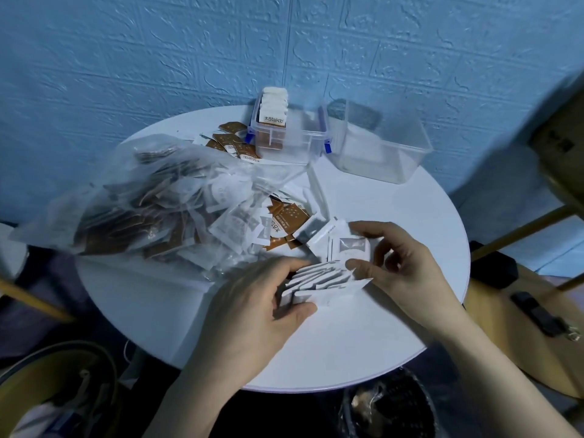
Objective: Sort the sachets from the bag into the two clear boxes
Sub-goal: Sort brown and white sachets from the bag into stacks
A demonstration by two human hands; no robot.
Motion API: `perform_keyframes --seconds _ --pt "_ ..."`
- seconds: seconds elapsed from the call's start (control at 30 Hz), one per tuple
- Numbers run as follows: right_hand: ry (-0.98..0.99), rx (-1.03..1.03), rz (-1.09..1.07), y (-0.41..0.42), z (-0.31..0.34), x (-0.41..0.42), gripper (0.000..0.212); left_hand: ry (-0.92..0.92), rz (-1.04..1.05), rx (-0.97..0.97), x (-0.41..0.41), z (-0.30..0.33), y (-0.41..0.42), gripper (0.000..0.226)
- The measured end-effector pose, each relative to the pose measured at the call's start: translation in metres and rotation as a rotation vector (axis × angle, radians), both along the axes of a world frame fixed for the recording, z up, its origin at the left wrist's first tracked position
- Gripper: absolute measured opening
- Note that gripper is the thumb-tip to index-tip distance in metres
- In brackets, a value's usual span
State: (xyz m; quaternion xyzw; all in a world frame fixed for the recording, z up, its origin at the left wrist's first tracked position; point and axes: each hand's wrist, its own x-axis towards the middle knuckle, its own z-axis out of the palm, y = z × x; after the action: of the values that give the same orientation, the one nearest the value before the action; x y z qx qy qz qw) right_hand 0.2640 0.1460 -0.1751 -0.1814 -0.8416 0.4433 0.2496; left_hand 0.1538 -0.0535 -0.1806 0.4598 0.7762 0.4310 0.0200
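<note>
White sachets (328,276) lie fanned on the worktop (363,336), the left hand (252,298) curled round their near ends; the right hand (407,263) pinches one upright. Beyond: bag (151,200), two clear boxes (289,134).

A single wide-angle head-worn camera looks forward and steeply down from close above the round white table (363,349), near edge at the bottom, the blue wall (158,58) at the far side; straight lines bow toward the edges.
</note>
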Motion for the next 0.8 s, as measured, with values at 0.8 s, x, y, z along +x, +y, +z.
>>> perform_keyframes --seconds 0.8 --pt "-0.145 0.36 -0.012 0.012 -0.004 0.008 0.046 -0.102 -0.024 0.037 0.0 -0.002 0.0 0.05"
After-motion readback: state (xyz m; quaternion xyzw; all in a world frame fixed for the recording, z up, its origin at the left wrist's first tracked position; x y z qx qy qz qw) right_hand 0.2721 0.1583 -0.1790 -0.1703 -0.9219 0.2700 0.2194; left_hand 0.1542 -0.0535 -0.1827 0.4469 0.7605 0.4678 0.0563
